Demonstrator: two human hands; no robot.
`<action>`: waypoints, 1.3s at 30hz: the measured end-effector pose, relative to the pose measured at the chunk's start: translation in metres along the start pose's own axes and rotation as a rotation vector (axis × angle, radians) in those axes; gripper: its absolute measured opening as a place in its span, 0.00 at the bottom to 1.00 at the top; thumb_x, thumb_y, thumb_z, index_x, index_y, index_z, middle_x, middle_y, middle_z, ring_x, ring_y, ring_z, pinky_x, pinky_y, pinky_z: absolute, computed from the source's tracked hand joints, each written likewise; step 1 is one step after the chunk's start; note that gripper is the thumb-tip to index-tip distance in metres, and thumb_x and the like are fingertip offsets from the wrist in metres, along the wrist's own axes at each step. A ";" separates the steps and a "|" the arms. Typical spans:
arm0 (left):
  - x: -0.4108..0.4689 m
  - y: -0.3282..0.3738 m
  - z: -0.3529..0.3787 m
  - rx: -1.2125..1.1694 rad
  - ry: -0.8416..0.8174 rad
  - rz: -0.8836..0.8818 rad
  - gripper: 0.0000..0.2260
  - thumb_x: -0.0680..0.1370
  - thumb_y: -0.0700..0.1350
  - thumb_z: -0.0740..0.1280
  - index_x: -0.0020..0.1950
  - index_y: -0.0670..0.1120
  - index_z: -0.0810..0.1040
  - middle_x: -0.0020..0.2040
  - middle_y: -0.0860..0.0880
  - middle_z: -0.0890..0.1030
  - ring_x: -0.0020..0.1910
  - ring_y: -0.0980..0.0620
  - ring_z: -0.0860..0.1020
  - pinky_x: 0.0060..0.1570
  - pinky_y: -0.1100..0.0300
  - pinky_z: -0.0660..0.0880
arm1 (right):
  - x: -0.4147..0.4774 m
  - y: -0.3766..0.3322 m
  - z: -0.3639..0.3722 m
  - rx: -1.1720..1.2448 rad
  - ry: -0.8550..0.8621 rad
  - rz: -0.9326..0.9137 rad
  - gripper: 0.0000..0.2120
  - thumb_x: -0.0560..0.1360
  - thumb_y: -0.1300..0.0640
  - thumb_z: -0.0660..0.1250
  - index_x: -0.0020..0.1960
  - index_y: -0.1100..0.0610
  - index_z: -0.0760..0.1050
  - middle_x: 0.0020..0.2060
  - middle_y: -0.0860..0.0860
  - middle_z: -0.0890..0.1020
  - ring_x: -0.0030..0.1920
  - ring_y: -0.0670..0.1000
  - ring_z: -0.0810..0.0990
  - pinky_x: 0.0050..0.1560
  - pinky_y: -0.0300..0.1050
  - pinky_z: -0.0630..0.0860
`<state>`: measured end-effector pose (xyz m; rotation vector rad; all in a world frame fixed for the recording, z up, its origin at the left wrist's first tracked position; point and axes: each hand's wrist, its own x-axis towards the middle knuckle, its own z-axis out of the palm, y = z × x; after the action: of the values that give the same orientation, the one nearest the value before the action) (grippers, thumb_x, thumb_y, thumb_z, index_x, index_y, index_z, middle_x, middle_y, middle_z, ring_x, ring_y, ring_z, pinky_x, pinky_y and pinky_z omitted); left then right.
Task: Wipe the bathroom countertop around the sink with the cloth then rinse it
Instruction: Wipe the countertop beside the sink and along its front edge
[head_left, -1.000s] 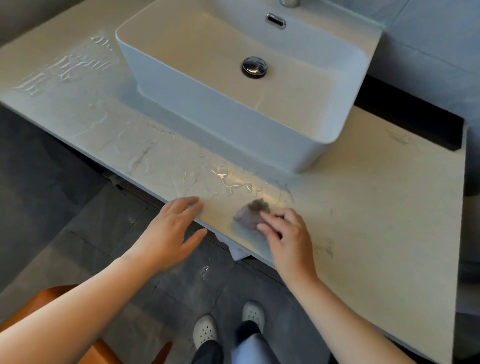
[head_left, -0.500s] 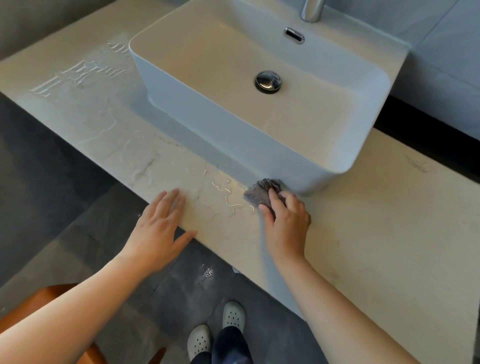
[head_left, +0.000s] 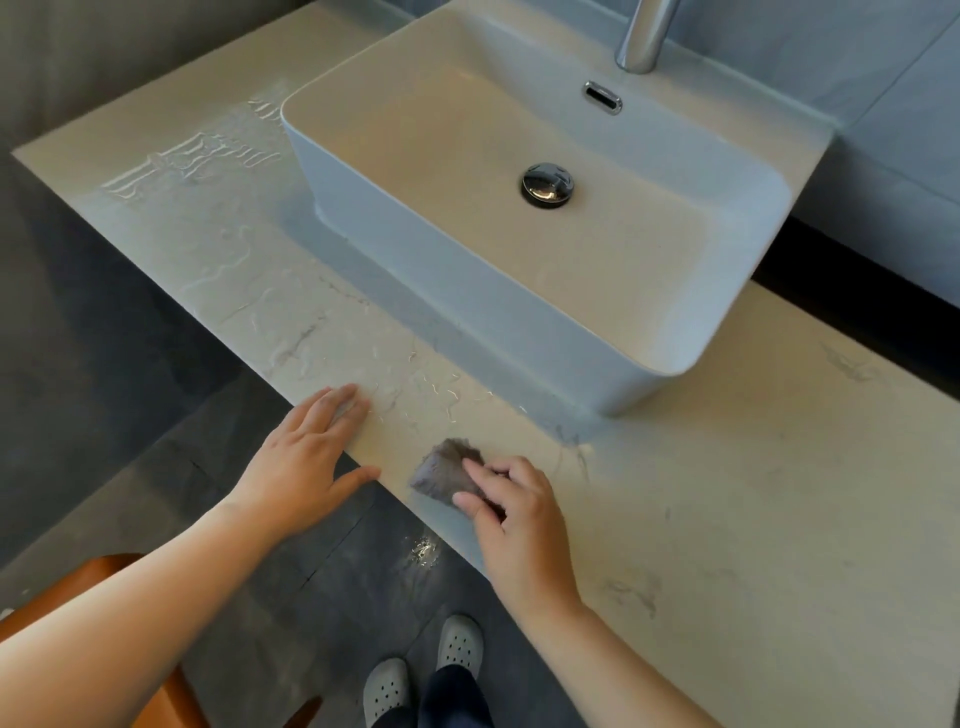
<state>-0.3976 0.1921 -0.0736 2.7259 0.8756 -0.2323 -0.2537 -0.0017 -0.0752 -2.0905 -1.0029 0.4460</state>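
Observation:
A small grey cloth (head_left: 445, 472) lies bunched on the pale marble countertop (head_left: 753, 493), close to its front edge. My right hand (head_left: 519, 525) presses it down, fingers curled over its right part. My left hand (head_left: 306, 457) rests flat on the counter's front edge, fingers apart, holding nothing. A white rectangular vessel sink (head_left: 467, 291) stands on the counter beyond both hands. Thin water streaks (head_left: 415, 384) shine on the counter between my left hand and the sink.
A chrome faucet (head_left: 644, 36) rises behind the sink, with a chrome drain plug (head_left: 546, 185) in the basin. More wet streaks (head_left: 192, 161) mark the counter's far left. An orange stool (head_left: 104, 571) stands at the lower left on the dark tiled floor, near my shoes (head_left: 415, 670).
My right hand pushed the cloth from the front edge up to the sink's base, then drew it back toward the front edge. My left hand stayed flat on the edge.

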 end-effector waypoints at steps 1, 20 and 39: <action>0.000 0.002 -0.001 -0.010 -0.006 -0.007 0.39 0.73 0.70 0.55 0.77 0.49 0.57 0.77 0.49 0.56 0.75 0.47 0.53 0.71 0.55 0.50 | 0.008 0.001 -0.008 0.017 0.045 0.006 0.16 0.73 0.54 0.70 0.61 0.52 0.79 0.48 0.44 0.76 0.50 0.45 0.73 0.52 0.35 0.70; 0.002 -0.009 -0.005 0.038 -0.008 0.057 0.35 0.73 0.67 0.50 0.73 0.48 0.66 0.73 0.48 0.65 0.70 0.44 0.64 0.67 0.49 0.64 | 0.064 0.043 0.004 -0.346 0.426 0.096 0.16 0.74 0.54 0.65 0.58 0.60 0.79 0.46 0.54 0.79 0.44 0.58 0.76 0.44 0.48 0.72; 0.013 -0.037 -0.011 -0.038 -0.022 0.217 0.29 0.75 0.64 0.51 0.72 0.52 0.68 0.69 0.52 0.67 0.64 0.49 0.66 0.65 0.52 0.66 | 0.087 0.019 0.031 -0.365 0.399 0.079 0.16 0.74 0.55 0.65 0.59 0.60 0.79 0.47 0.53 0.80 0.47 0.57 0.76 0.47 0.47 0.72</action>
<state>-0.4084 0.2312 -0.0736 2.7494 0.5655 -0.1987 -0.2074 0.0738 -0.1088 -2.4197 -0.8079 -0.1302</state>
